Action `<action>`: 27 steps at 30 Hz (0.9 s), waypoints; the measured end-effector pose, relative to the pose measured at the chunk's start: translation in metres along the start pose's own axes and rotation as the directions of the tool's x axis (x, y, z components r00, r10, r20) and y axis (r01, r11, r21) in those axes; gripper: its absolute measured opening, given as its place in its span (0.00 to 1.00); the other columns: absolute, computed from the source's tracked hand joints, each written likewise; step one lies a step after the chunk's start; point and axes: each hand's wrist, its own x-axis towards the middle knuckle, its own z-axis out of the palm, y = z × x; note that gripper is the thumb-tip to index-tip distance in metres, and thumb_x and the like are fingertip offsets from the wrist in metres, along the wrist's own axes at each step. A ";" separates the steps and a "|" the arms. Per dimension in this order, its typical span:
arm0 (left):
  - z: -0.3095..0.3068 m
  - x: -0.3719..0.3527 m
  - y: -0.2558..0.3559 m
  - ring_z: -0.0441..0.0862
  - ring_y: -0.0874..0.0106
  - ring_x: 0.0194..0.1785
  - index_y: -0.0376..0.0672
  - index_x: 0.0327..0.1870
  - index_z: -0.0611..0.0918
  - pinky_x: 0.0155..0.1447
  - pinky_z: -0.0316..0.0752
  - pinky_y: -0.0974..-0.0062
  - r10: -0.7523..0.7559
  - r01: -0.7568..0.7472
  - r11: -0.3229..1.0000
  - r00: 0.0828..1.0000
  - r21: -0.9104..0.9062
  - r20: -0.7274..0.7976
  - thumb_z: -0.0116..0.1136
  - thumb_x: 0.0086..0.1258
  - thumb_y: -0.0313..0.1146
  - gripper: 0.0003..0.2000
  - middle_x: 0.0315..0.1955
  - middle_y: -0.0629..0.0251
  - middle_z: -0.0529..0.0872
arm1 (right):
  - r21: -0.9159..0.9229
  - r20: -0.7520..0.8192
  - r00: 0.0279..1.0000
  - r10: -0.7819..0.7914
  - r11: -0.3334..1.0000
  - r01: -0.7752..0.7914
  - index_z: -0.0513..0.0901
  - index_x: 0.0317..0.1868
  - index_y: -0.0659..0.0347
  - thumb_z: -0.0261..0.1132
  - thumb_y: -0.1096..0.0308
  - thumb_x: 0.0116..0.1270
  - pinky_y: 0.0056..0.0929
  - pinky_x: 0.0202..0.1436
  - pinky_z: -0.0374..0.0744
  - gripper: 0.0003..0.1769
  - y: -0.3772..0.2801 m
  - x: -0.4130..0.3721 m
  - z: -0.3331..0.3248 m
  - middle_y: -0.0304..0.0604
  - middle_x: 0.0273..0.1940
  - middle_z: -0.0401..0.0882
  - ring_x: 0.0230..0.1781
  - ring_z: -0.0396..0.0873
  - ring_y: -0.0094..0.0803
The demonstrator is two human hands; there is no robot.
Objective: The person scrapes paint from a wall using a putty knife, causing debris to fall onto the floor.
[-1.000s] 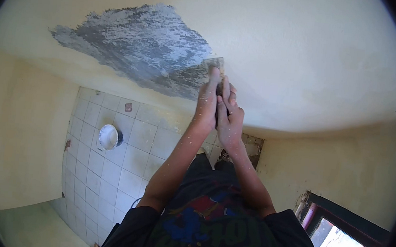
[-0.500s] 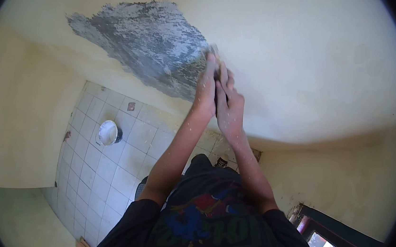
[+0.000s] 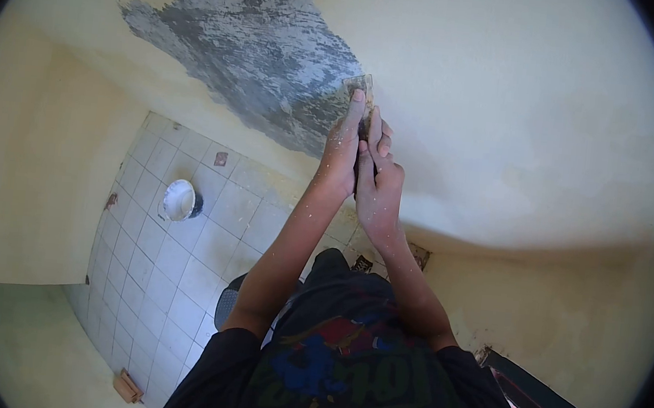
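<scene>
Scraper (image 3: 360, 89) blade lies against the wall (image 3: 525, 105) at the grey patch's (image 3: 255, 55) right edge, gripped by both hands. The left hand's (image 3: 341, 154) fingers are pressed together along it, and the right hand's (image 3: 379, 189) curl round the handle just beside. Painted wall spreads wide rightward; a bucket (image 3: 180, 199) stands well apart on the floor (image 3: 177, 284).

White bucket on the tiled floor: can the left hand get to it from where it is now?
Probably not. The left hand is raised with the right hand on the scraper against the wall; the white bucket sits well below on the floor.
</scene>
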 end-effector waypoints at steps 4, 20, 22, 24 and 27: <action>0.007 -0.002 -0.008 0.71 0.74 0.19 0.46 0.34 0.73 0.28 0.74 0.70 -0.027 0.034 0.996 0.996 0.080 -0.086 0.45 0.73 0.61 0.24 0.22 0.66 0.75 | 0.040 -0.080 0.997 0.005 0.999 -0.002 0.80 0.41 0.70 0.57 0.76 0.70 0.40 0.28 0.72 0.06 -0.001 -0.007 -0.003 0.60 0.26 0.75 0.22 0.75 0.50; -0.014 0.004 -0.004 0.72 0.74 0.20 0.44 0.41 0.73 0.29 0.75 0.70 -0.004 0.005 1.000 0.996 0.008 -0.085 0.49 0.72 0.60 0.24 0.24 0.64 0.76 | -0.029 0.080 0.994 0.069 0.997 -0.067 0.79 0.52 0.68 0.56 0.75 0.71 0.36 0.33 0.75 0.12 0.007 0.000 0.011 0.62 0.29 0.76 0.25 0.76 0.49; -0.015 0.004 -0.001 0.72 0.73 0.20 0.43 0.38 0.74 0.29 0.75 0.71 0.010 -0.007 0.999 0.998 0.042 -0.066 0.49 0.72 0.60 0.24 0.23 0.63 0.76 | 0.031 0.053 0.998 0.033 0.999 -0.035 0.77 0.56 0.67 0.55 0.75 0.72 0.35 0.33 0.74 0.14 0.007 -0.002 0.012 0.61 0.29 0.76 0.24 0.75 0.48; -0.009 0.004 -0.008 0.73 0.72 0.20 0.39 0.31 0.75 0.27 0.74 0.72 0.024 -0.017 0.997 0.995 0.076 -0.096 0.48 0.72 0.61 0.28 0.19 0.63 0.75 | 0.093 0.020 1.000 -0.006 0.996 0.004 0.76 0.59 0.66 0.55 0.75 0.72 0.33 0.32 0.74 0.16 0.005 -0.002 0.011 0.61 0.28 0.76 0.23 0.74 0.47; -0.003 0.012 -0.007 0.75 0.71 0.19 0.36 0.23 0.77 0.26 0.73 0.73 0.078 -0.063 0.989 0.991 0.131 -0.107 0.47 0.72 0.62 0.32 0.15 0.63 0.75 | 0.084 -0.052 0.998 -0.041 0.995 0.045 0.75 0.62 0.65 0.53 0.75 0.73 0.32 0.31 0.73 0.18 -0.001 0.006 0.007 0.61 0.28 0.76 0.22 0.73 0.46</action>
